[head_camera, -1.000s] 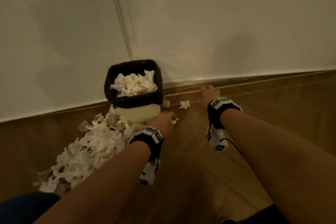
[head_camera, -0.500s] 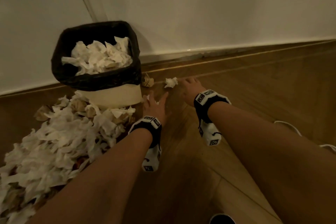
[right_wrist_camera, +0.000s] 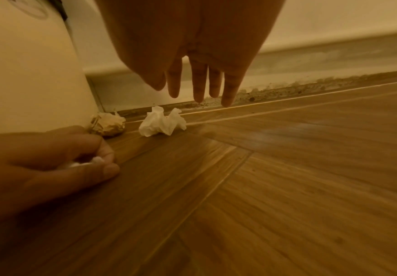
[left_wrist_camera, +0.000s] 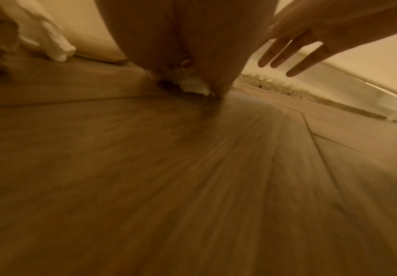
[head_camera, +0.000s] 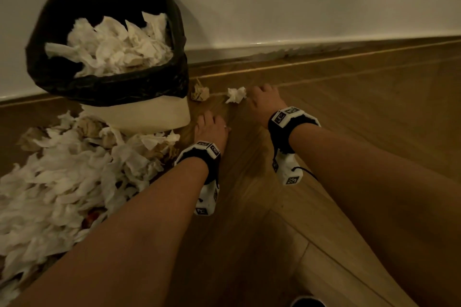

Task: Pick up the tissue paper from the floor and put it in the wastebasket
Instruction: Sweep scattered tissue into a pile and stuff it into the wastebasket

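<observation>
A small tissue scrap [right_wrist_camera: 84,164] is pinched by the left hand [head_camera: 210,129]; the right hand [head_camera: 262,101] hangs open beside the white tissue [head_camera: 235,95] at frame centre. The scrap could be dropped short of the overfull wastebasket [head_camera: 109,90].

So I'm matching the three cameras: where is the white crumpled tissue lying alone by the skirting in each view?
Head: white crumpled tissue upper centre, just left of the right hand.
Left wrist: not in it.
Right wrist: upper middle, below the fingers.
Shared landmark: cream wastebasket with black liner, left in both.
</observation>
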A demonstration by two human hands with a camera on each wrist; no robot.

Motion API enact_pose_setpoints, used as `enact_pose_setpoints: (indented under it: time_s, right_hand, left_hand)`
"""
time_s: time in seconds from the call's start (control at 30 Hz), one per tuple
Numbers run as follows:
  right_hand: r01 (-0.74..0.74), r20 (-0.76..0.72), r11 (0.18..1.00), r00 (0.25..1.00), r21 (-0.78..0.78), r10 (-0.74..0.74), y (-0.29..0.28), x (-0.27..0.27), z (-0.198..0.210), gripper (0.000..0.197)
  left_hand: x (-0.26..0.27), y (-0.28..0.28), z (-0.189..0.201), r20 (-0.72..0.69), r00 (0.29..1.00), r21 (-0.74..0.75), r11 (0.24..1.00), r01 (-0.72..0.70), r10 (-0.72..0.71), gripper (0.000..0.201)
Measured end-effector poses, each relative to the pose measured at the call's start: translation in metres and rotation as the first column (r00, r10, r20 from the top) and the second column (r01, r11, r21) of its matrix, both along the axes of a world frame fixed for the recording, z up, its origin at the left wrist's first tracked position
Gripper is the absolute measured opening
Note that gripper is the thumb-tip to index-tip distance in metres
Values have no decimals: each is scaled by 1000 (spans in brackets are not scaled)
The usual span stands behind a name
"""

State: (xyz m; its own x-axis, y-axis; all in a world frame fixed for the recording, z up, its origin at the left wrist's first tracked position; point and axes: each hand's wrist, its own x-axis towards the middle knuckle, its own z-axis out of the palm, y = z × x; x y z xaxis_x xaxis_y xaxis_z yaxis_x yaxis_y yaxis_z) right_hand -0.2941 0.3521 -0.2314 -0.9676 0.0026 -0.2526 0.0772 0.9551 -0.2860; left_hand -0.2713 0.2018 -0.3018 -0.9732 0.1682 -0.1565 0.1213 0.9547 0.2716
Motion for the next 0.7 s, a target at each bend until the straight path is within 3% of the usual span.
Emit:
enact_pose_setpoints:
  time_s: [0.2,0.33,0.57,0.7]
  right_hand:
    - [-36,-2,998,999,52,36,-17,-14,-12,42]
    - [-59,61,997,997,47,56,-30,-23,-20,45]
    - [-114,157,991,982,64,102,-47,-27,-31,27]
    - [-57,186,998,981,39,49,-52,-18,-33,33]
  left_hand:
    - [-6,-9,-3,42,999,76,997,3,-6,29]
    - [-2,-15,-4,64,994,145,987,75,-85,26]
    - [0,-22,-4,88,987,206,972,112,-132,33]
    - [4,-25,-6,78,992,234,969,82,-103,41]
